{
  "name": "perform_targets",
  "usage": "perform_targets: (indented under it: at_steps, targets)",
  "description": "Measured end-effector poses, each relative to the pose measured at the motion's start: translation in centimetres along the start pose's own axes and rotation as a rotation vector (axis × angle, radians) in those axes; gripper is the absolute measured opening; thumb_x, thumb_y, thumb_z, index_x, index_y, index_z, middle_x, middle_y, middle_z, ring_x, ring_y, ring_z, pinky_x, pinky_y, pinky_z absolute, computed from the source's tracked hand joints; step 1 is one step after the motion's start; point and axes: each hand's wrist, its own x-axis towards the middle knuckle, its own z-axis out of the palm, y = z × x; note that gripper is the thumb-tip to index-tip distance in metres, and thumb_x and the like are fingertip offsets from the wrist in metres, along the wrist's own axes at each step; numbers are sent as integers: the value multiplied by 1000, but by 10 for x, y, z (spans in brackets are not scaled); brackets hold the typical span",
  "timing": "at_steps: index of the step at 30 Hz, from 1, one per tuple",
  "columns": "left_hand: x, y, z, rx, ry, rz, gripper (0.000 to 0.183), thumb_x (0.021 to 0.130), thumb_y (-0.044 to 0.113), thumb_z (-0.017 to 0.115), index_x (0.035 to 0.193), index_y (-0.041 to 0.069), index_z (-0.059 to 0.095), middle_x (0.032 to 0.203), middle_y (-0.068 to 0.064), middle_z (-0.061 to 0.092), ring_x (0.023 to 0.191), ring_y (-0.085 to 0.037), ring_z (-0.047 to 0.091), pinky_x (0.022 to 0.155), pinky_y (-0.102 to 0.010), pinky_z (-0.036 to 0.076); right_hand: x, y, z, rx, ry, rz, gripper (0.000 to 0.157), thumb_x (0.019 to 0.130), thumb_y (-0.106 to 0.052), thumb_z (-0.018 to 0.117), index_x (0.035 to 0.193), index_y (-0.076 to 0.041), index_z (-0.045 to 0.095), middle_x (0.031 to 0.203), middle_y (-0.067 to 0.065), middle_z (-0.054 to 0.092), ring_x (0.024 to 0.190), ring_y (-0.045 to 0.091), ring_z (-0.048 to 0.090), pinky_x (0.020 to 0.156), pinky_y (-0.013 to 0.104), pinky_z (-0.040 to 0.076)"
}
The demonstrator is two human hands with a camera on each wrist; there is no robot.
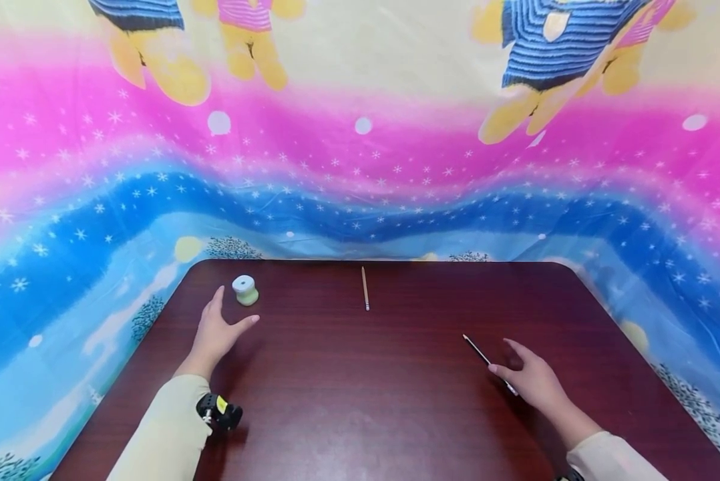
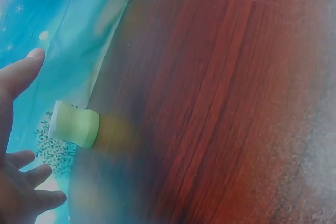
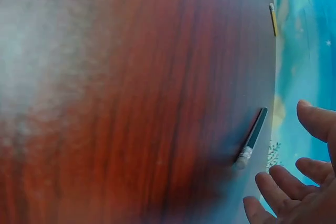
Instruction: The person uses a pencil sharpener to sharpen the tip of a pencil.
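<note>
A small green, waisted sharpener-like piece (image 1: 246, 291) with a white top and a dark hole in it stands upright at the far left of the table. My left hand (image 1: 216, 332) hovers just in front of it, thumb and fingers spread wide. In the left wrist view the green piece (image 2: 77, 124) sits beyond the spread fingers, apart from them. On the right, a black pencil (image 1: 479, 351) with a pale eraser end lies slantwise on the table. Over its near end is my right hand (image 1: 537, 379), holding nothing; the right wrist view shows a gap between the fingers and the pencil (image 3: 254, 135).
A yellow pencil (image 1: 365, 288) lies at the back middle, eraser end toward me. The dark red wooden table (image 1: 348, 387) has rounded back corners. A patterned cloth (image 1: 360, 174) hangs around its back and sides. A black strap device (image 1: 218, 410) is on the left wrist.
</note>
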Motion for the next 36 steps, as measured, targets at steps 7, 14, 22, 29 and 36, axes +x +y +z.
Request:
perform_targets:
  at_steps: [7,14,22,29,36]
  targets:
    - [8,-3,1,-38,37,-27,102,85,35,74,155,4,6,156,-27,14,143,-46,14,111,-60,21,-7,3,3,78,-6,34,74,86,-26,73,140,10,38,131,32,52,113,44,57,88,48,49]
    - [20,-7,5,-49,62,-28,98,83,27,76,153,-1,13,154,-28,20,142,-46,17,112,-58,21,-10,10,7,85,0,54,74,85,-28,74,139,10,40,131,31,52,112,43,57,92,52,45]
    - [26,-9,8,-82,69,-58,97,85,29,74,153,-1,12,153,-30,22,141,-45,20,111,-59,22,-14,10,7,67,2,47,72,84,-25,75,137,10,43,128,30,55,109,41,59,91,52,45]
    - [33,-9,12,-95,72,-82,96,86,30,73,152,-2,12,152,-31,25,140,-45,23,111,-57,23,-17,18,6,17,20,32,67,82,-24,77,133,9,50,117,27,63,97,33,62,82,43,46]
    - [33,-13,16,-133,83,-116,97,86,31,72,153,0,9,151,-31,25,140,-45,25,110,-59,26,-19,25,10,-1,35,44,63,81,-24,78,129,9,54,108,23,66,90,28,61,77,41,46]
